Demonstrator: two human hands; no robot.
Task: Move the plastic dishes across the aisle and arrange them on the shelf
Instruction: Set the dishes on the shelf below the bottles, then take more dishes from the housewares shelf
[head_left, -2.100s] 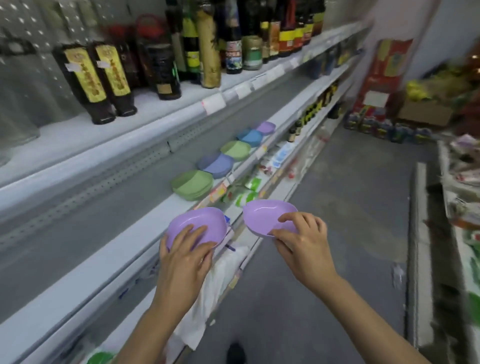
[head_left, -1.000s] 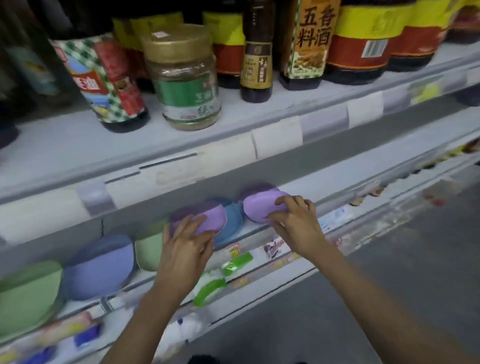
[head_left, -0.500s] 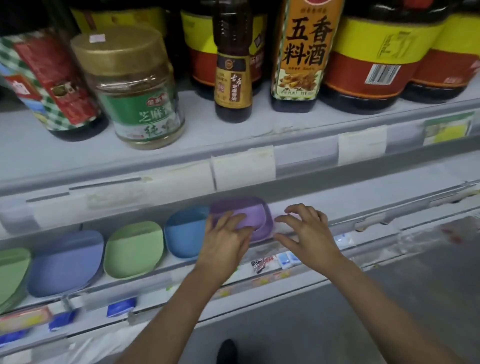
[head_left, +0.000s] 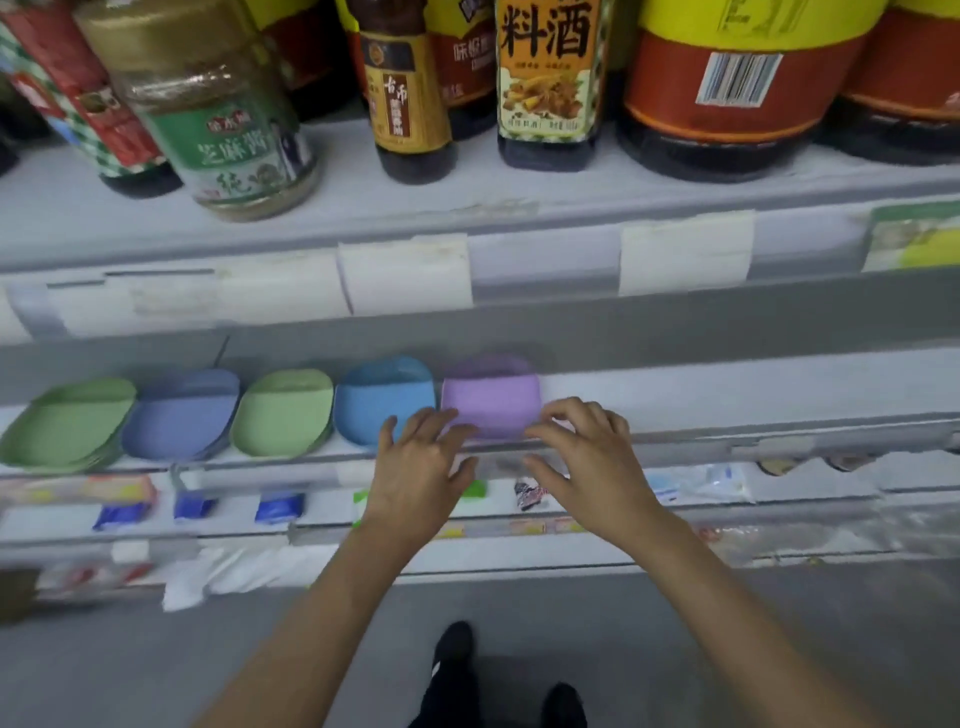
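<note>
A purple plastic dish stack (head_left: 491, 400) lies on the middle shelf (head_left: 727, 395), at the right end of a row of dishes. To its left sit a blue dish (head_left: 384, 400), a green dish (head_left: 283, 415), a periwinkle dish (head_left: 179, 421) and another green stack (head_left: 67, 421). My left hand (head_left: 415, 473) touches the purple dish's front left rim with nearly straight fingers. My right hand (head_left: 587, 462) hovers at the front right corner, fingers loosely bent, gripping nothing that I can see.
The shelf above carries a sesame paste jar (head_left: 218, 119), a cooking wine bottle (head_left: 550, 83) and large dark bottles, with price tags along its edge. Small packets line the lower shelves. White shelf surface stretches right of the purple dish. My shoes (head_left: 452, 644) stand on the grey floor.
I carried two purple dishes to the shelf and set them at the right end of the row. Both hands have since let go and now rest at the stack's front edge.
</note>
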